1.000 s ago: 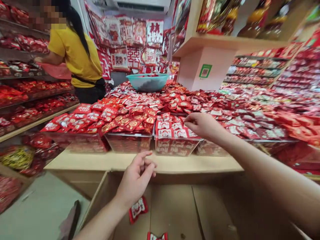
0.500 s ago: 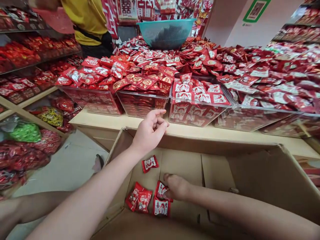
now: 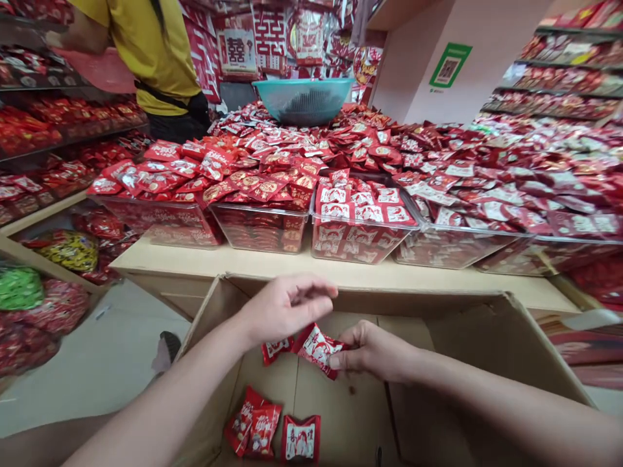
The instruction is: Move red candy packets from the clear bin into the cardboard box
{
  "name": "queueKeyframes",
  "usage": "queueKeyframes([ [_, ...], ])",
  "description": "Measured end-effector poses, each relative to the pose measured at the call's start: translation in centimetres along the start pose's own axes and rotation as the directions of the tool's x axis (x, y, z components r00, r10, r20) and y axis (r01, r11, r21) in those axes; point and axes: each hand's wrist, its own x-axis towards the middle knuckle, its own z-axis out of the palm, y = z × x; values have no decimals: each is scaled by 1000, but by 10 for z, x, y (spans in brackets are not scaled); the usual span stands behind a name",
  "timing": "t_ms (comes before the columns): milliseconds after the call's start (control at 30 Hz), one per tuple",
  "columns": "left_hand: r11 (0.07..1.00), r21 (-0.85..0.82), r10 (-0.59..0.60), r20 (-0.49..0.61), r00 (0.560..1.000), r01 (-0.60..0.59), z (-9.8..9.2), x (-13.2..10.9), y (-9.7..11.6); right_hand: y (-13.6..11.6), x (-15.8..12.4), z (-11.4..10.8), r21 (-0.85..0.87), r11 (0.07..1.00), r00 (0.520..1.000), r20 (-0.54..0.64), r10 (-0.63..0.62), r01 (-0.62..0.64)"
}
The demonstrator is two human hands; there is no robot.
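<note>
Between thumb and fingers, my right hand (image 3: 372,350) pinches a red and white candy packet (image 3: 318,349), lifted above the floor of a cardboard box (image 3: 438,337). My left hand (image 3: 287,308) hovers over the box's far side, just above that packet, fingers apart and nothing in them. Another candy packet (image 3: 276,350) lies in the box, partly covered by my left hand. Nearer me on the box floor are two overlapping red packets (image 3: 263,428) and a single red and white packet (image 3: 302,439).
Behind the box, clear plastic bins (image 3: 363,241) heaped with red packets line a wooden counter (image 3: 253,264). A teal basket (image 3: 304,104) sits on the heap. A person in a yellow shirt (image 3: 146,58) stands at the back left, beside shelves (image 3: 58,139) of packets.
My right hand has picked a red and white packet off the box floor and raised it toward my left hand. The view has tilted up, and my left hand has opened somewhat.
</note>
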Motion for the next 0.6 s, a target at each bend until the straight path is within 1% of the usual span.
queueKeyframes([
  [33,996,74,-53,69,996,48,4,-2,1,-9,-8,-6,1,999,999,-22,-36,36],
  [67,988,125,-108,113,988,94,7,-3,0,-15,-15,-10,-9,998,997,-46,-68,68],
  [100,980,138,-161,129,978,143,11,-3,-1,-20,-20,-12,-19,995,993,-66,-94,93],
  [133,975,108,-206,127,970,193,14,-3,-2,-22,-24,-14,-18,993,990,-78,-117,115],
  [233,951,-77,-294,90,952,301,21,1,-6,-22,-27,-15,41,983,980,-99,-174,179],
  [300,933,-179,-309,47,950,313,24,4,-6,-21,-27,-14,97,971,972,-109,-207,218],
  [367,911,-284,-312,-4,950,299,26,6,-4,-22,-28,-15,140,956,963,-121,-240,256],
  [433,885,-370,-316,-35,948,282,27,6,0,-24,-30,-15,140,946,951,-141,-274,293],
  [500,873,-409,-301,-21,954,266,26,5,3,-26,-32,-17,72,943,934,-176,-310,326],
  [533,876,-404,-286,2,958,262,25,5,5,-27,-34,-18,8,941,921,-205,-330,339],
  [600,890,-366,-264,70,962,271,24,4,6,-30,-38,-21,-191,911,877,-259,-405,365],
])
